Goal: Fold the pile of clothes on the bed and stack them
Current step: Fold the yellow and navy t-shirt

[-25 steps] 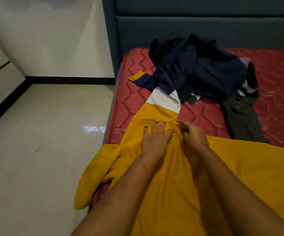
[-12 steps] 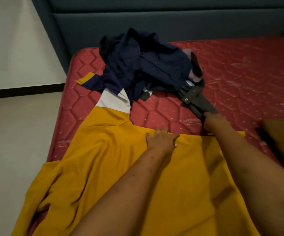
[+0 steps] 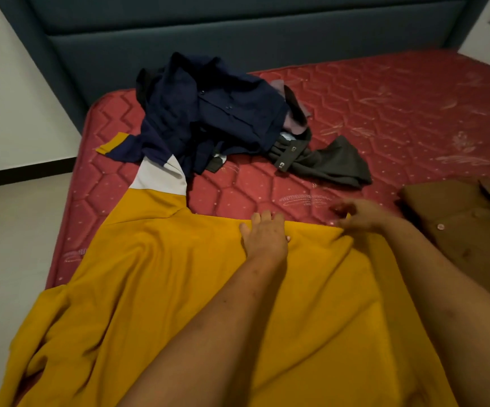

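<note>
On the red quilted mattress (image 3: 384, 113), near edge, a mustard-yellow knit shirt (image 3: 149, 289) lies spread. The left hand (image 3: 264, 237) presses its far hem, fingers straight. The right hand (image 3: 358, 215), blurred, meets the same hem, grip not discernible. Step: smoothing, apparently. The next move likely calls for folding a side inward.

A bedroom in a home.
A red quilted mattress (image 3: 384, 118) meets a padded blue headboard (image 3: 237, 33), with plain walls and a tiled floor (image 3: 17, 230).
</note>
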### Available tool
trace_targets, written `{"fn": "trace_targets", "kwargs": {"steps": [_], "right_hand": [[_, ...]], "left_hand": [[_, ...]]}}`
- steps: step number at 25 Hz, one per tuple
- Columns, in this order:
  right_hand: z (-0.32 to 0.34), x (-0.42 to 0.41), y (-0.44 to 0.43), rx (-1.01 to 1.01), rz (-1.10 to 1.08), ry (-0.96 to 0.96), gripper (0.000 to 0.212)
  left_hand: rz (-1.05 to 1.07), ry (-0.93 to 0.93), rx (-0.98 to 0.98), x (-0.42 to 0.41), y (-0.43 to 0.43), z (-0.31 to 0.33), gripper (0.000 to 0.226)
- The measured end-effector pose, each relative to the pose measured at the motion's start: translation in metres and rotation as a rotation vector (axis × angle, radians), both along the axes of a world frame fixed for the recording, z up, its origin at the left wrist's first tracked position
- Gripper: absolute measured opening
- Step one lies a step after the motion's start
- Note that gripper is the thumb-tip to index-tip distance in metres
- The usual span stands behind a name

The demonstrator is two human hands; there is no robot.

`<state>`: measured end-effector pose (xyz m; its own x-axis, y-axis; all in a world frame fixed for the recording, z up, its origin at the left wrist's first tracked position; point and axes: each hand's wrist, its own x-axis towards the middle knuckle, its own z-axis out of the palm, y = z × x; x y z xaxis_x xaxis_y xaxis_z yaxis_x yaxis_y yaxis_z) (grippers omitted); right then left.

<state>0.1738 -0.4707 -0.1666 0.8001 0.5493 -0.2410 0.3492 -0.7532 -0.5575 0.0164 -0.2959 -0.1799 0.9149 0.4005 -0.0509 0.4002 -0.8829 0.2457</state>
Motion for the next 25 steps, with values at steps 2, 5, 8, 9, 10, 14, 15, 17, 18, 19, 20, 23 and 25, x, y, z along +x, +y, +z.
{"fn": "trace_targets", "kwargs": {"steps": [2,5,8,9,10,14,15,17,18,19,20,23,25], "right_hand": [[-0.005,0.004,-0.023,-0.227,0.009,0.043,0.033],[0.008,0.007,-0.032,-0.416,-0.07,-0.141,0.03],[0.015,-0.021,-0.015,-0.417,-0.246,-0.534,0.039],[0.017,-0.038,-0.001,-0.417,-0.215,-0.501,0.046],[0.022,-0.059,0.017,-0.431,-0.127,-0.406,0.05],[0.036,-0.186,0.097,-0.384,0.513,-0.148,0.061],[0.039,-0.227,0.114,-0.28,0.633,-0.114,0.056],[0.05,-0.315,0.137,-0.101,0.786,0.012,0.051],[0.056,-0.357,0.144,-0.059,0.855,0.09,0.056],[0.058,-0.395,0.148,-0.065,0.931,0.13,0.064],[0.054,-0.425,0.149,-0.11,0.991,0.124,0.074],[0.03,-0.485,0.136,-0.291,0.991,-0.117,0.083],[0.02,-0.503,0.124,-0.363,0.897,-0.318,0.073]], "left_hand": [[0.007,0.001,-0.047,-0.012,-0.018,-0.005,0.047],[0.034,0.084,-0.082,-0.04,-0.032,-0.009,0.055],[0.108,0.114,-0.093,-0.079,-0.027,-0.005,0.059],[0.143,0.113,-0.089,-0.098,-0.023,0.0,0.059],[0.187,0.114,-0.081,-0.12,-0.018,0.006,0.06],[0.544,-0.025,-0.026,-0.248,0.015,0.03,0.054],[0.7,-0.097,-0.027,-0.284,0.024,0.033,0.051],[0.984,-0.21,-0.075,-0.36,0.048,0.031,0.044],[1.076,-0.221,-0.159,-0.395,0.059,0.027,0.041],[1.11,-0.167,-0.278,-0.425,0.067,0.022,0.04],[1.054,-0.046,-0.401,-0.443,0.071,0.019,0.043],[0.714,0.306,-0.497,-0.459,0.055,0.019,0.072],[0.621,0.233,-0.343,-0.462,0.039,0.02,0.065]]}}
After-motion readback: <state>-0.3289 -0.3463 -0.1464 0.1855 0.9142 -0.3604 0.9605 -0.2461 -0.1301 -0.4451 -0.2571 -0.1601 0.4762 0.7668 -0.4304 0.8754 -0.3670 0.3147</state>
